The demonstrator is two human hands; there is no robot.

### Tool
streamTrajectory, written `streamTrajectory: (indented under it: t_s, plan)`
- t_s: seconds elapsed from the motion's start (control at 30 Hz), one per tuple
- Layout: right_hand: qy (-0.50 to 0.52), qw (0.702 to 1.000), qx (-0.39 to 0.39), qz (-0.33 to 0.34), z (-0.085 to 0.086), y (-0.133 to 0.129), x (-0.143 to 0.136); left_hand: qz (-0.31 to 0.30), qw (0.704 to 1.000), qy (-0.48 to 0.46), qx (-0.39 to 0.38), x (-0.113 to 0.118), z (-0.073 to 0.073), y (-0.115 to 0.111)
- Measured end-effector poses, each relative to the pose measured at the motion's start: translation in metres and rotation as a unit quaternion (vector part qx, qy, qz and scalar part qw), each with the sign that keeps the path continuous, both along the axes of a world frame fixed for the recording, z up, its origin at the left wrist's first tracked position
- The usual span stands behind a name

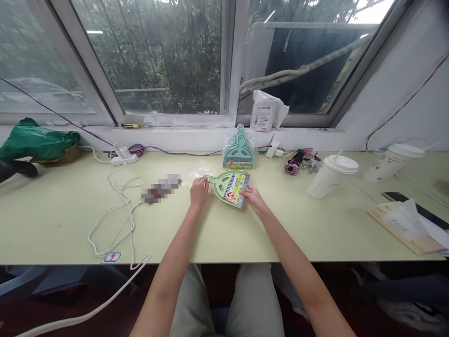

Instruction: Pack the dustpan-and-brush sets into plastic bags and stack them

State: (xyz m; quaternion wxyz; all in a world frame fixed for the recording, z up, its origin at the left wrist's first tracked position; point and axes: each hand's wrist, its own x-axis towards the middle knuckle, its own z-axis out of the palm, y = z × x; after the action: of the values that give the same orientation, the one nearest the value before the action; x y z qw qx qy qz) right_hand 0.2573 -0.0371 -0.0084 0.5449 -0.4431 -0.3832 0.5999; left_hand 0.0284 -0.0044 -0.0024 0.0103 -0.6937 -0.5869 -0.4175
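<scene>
A light green dustpan (pixel 219 183) with a small brush set in it is held just over the table. Across the brush runs a printed label card (pixel 232 188), its bristles showing along the right edge. My left hand (pixel 199 192) is closed on the handle end at the left. With thumb and fingers, my right hand (pixel 254 198) grips the right edge by the bristles and card. Behind the pan lies a crumpled clear plastic bag (pixel 203 169). A stack of similar dustpan sets (pixel 239 150), bluish green in front, stands upright in clear wrap against the wall.
White cables (pixel 130 210) trail over the left of the table to a power strip (pixel 124 158). At right are lidded paper cups (pixel 329 180), a bundle of cords (pixel 296 162), a paper packet (pixel 400 224) and a dark phone-like slab (pixel 430 213). A green bag (pixel 35 140) lies far left.
</scene>
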Motion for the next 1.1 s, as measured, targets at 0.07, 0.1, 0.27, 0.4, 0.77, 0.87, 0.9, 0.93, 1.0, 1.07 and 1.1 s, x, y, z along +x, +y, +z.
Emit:
streamTrajectory:
  t_s: [0.07,0.1,0.27,0.4,0.77,0.87,0.9,0.93,1.0,1.07,1.1]
  plan:
    - [0.015,1.000,0.005,-0.012,-0.002,-0.002,-0.008,-0.032,0.999,-0.008,0.036,0.006,0.000,-0.001]
    - [0.022,0.999,0.007,-0.023,-0.003,-0.003,-0.011,-0.055,0.997,-0.006,0.049,0.009,0.001,-0.002]
    - [0.057,0.996,0.023,-0.058,-0.001,-0.008,-0.021,-0.125,0.990,0.028,0.057,0.025,0.017,-0.018]
    - [0.077,0.994,0.052,-0.066,0.002,-0.008,-0.022,0.039,0.991,-0.127,0.031,0.033,0.031,-0.032]
    - [0.022,0.994,0.075,-0.071,0.002,-0.010,-0.023,-0.226,0.726,-0.621,-0.191,0.023,0.014,0.001]
    - [0.011,0.992,0.091,-0.091,0.004,-0.011,-0.025,-0.279,0.712,-0.598,-0.239,0.027,0.016,-0.006]
    - [0.015,0.991,0.097,-0.095,0.005,-0.011,-0.024,-0.299,0.706,-0.591,-0.250,0.029,0.017,-0.009]
    - [0.020,0.990,0.102,-0.096,0.006,-0.011,-0.024,-0.319,0.700,-0.584,-0.261,0.031,0.017,-0.012]
    - [0.032,0.990,0.110,-0.088,0.008,-0.011,-0.023,-0.356,0.685,-0.566,-0.290,0.036,0.018,-0.017]
    - [0.039,0.989,0.115,-0.090,0.009,-0.011,-0.021,-0.387,0.667,-0.548,-0.325,0.040,0.018,-0.021]
    - [0.040,0.987,0.116,-0.100,0.010,-0.011,-0.021,-0.398,0.658,-0.543,-0.339,0.042,0.018,-0.022]
